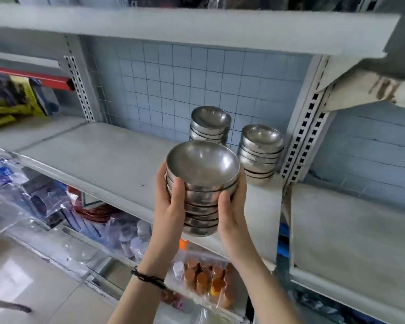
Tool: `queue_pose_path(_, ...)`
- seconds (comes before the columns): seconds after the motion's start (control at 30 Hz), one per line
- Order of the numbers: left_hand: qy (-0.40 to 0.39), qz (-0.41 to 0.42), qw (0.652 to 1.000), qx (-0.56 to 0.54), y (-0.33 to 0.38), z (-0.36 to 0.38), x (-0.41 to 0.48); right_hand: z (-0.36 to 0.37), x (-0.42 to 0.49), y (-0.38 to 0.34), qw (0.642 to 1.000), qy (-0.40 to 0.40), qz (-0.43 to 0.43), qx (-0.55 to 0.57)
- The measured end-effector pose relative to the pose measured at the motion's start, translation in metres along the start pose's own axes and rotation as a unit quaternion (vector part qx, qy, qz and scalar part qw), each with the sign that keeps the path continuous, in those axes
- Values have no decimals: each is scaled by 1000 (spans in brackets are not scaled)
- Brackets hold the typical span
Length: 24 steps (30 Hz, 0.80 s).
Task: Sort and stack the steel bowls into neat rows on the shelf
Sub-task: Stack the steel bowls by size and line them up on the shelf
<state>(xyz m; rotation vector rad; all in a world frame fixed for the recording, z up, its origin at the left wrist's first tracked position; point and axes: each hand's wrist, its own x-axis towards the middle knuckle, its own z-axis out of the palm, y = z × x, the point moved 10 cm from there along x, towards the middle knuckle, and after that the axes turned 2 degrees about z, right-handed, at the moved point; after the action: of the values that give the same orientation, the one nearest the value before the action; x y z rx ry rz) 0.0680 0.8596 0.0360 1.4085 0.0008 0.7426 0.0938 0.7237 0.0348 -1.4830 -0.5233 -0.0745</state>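
A tall stack of several nested steel bowls (202, 181) is held between both hands above the front edge of the grey shelf (98, 160). My left hand (170, 206) grips its left side, thumb across the front. On the stack's right side sits my right hand (232, 209), its thumb on the bowls. Two other stacks of steel bowls stand on the shelf at the back right: one (209, 123) against the tiled wall, partly hidden behind the held stack, the other (260, 153) beside the perforated upright.
A perforated metal upright (304, 141) bounds the shelf on the right, with another shelf (351, 232) beyond it. An upper shelf (197, 29) hangs overhead. The shelf below holds packaged goods (206, 277) in plastic bags. Tiled floor lies at the lower left.
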Motion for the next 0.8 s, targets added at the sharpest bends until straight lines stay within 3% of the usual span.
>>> queue_pose_path(0.23,34,-15,999,23,-34,-60,82,69,76,38,1000,-14,-2,-1)
queue_pose_path(0.5,11,-4,1000,22,-69,-98,174,129,163,72,998,-52,-14,30)
queue_pose_path(0.8,-35,-22,999,-10,-122,-107,261,146,238,125,999,11,-12,-49)
